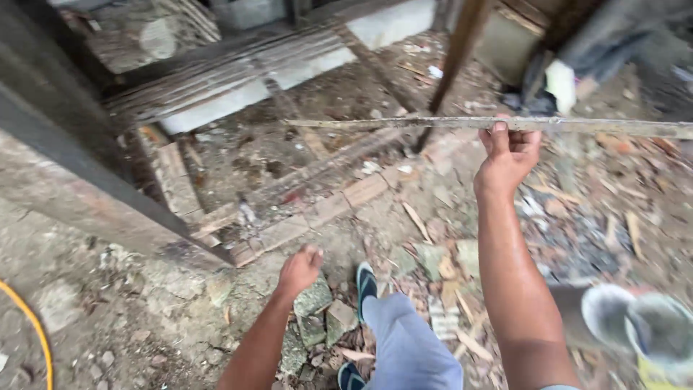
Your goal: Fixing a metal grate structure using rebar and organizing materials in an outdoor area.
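Right hand (507, 153) wrapped around a long, thin, mortar-crusted grey wooden strip (404, 123), held level over rubble-strewn ground (144, 318). Left hand (300, 269) fisted, empty. Strip looks light, whippy, rough; a grip nearer its middle would balance better.

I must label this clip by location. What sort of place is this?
Probably a demolition or building site outdoors: rubble covers the ground, brick rows edge a dirt pit, and the right hand grips a long worn slat.
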